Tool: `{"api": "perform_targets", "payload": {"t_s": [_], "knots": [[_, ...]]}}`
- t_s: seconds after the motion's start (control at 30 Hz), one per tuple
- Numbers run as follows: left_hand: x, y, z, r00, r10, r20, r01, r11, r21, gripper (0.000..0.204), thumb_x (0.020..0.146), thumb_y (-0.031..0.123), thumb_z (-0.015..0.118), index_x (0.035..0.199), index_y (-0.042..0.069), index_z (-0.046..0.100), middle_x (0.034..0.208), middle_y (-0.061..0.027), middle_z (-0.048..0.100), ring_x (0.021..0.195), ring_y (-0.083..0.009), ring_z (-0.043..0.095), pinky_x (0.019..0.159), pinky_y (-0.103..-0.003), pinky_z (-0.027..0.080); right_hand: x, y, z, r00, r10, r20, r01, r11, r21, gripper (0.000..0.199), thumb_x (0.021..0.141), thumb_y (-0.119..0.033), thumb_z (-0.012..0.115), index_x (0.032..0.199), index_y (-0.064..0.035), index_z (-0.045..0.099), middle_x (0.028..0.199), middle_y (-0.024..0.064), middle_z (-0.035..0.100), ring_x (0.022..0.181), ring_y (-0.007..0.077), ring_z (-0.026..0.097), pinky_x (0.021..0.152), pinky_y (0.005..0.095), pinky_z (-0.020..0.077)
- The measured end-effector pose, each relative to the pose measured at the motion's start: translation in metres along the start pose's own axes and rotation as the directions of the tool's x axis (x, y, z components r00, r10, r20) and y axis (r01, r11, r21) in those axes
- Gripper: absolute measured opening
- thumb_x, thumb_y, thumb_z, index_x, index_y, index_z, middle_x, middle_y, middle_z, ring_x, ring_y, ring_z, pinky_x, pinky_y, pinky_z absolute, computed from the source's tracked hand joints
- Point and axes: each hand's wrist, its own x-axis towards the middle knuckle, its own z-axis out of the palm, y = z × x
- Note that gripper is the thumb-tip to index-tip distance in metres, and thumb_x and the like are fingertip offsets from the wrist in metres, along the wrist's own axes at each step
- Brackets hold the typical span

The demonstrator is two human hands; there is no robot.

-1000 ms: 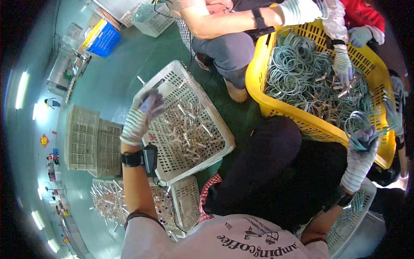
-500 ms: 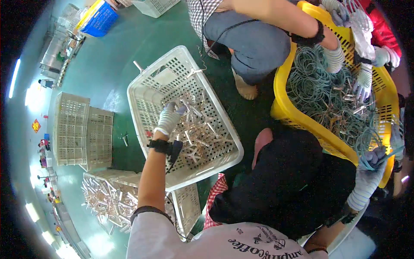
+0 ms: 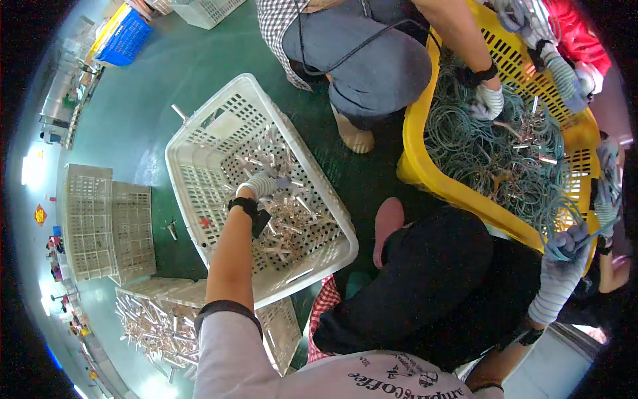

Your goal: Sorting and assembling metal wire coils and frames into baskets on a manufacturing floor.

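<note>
My left hand (image 3: 260, 185), in a striped glove, reaches down among shiny metal pieces (image 3: 292, 213) in a white slotted crate (image 3: 269, 106). Its fingertips blend with the pieces, so I cannot tell whether they grip one. At the near right rim of a yellow slotted basket (image 3: 415, 143), my right hand (image 3: 566, 247), gloved too, is closed around looped grey-green cord (image 3: 565, 223). The basket holds a tangle of the same cord (image 3: 458, 149) with a few metal pieces on top.
Across from me, a co-worker's gloved hand (image 3: 488, 103) is in the basket; other gloved arms (image 3: 568, 83) are at its far right. Stacked crates (image 3: 90, 219) stand left, above a crate heaped with metal pieces (image 3: 156, 326). A blue basket (image 3: 126, 40) sits far left.
The view has shifted, so the crate and basket sit further left. My left hand stays inside the crate. The co-worker's hand is lower in the cord; another gloved hand has drawn back from it.
</note>
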Motion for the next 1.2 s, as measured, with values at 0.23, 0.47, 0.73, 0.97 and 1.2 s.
{"api": "perform_targets", "payload": {"t_s": [0.23,0.47,0.73,0.97,1.2], "knots": [[0.031,-0.001,0.035,0.997,-0.064,-0.041,0.067,0.995,0.08,0.087,0.074,0.052,0.066,0.136,0.0,0.033,0.111,-0.0211,0.059,0.097,-0.0297,0.057,0.083,-0.038,0.044,0.005,0.006,0.002,0.991,0.052,0.12,-0.053,0.999,0.007,0.026,0.094,-0.024,0.045,0.111,-0.0042,0.05,0.081,0.0002,0.047,0.062,0.0123,0.036,0.067,0.0308,0.0406],[-0.009,0.03,0.051,0.989,0.057,-0.137,-0.011,0.95,0.313,0.058,0.077,0.03,0.068,0.119,-0.002,0.044,0.096,-0.0217,0.061,0.086,-0.0281,0.06,0.074,-0.041,0.045,-0.001,0.009,0.011,0.991,0.033,0.128,-0.041,0.997,0.061,0.026,0.093,-0.026,0.047,0.108,-0.0056,0.052,0.081,0.0002,0.048,0.062,0.012,0.038,0.065,0.0309,0.0392],[-0.073,-0.002,0.037,0.944,0.082,-0.319,-0.151,0.968,-0.199,0.045,0.076,0.039,0.064,0.092,-0.003,0.064,0.078,-0.0202,0.065,0.072,-0.0324,0.062,0.067,-0.036,0.048,-0.002,0.007,0.012,0.998,0.055,0.036,-0.06,0.989,0.138,0.029,0.093,-0.028,0.048,0.107,-0.0036,0.056,0.081,0.0024,0.051,0.063,0.0131,0.041,0.065,0.0313,0.0394],[-0.106,0.02,0.036,0.934,-0.122,-0.335,0.214,0.943,0.254,0.036,0.082,0.037,0.056,0.096,0.005,0.067,0.084,-0.0175,0.066,0.082,-0.031,0.063,0.075,-0.035,0.049,0.003,0.0,-0.009,0.994,0.062,0.088,-0.073,0.989,0.131,0.031,0.093,-0.028,0.048,0.108,-0.0026,0.056,0.081,0.0031,0.053,0.063,0.0141,0.043,0.064,0.0311,0.0403],[-0.089,0.012,0.01,0.846,-0.048,-0.532,0.068,0.997,0.019,0.049,0.082,0.045,0.056,0.086,-0.003,0.065,0.078,-0.0176,0.066,0.075,-0.0319,0.064,0.067,-0.036,0.049,-0.002,-0.001,-0.006,0.998,0.05,0.043,-0.057,0.985,0.165,0.03,0.093,-0.028,0.048,0.109,-0.0031,0.057,0.08,0.0036,0.053,0.064,0.014,0.044,0.065,0.0309,0.0415]]}}
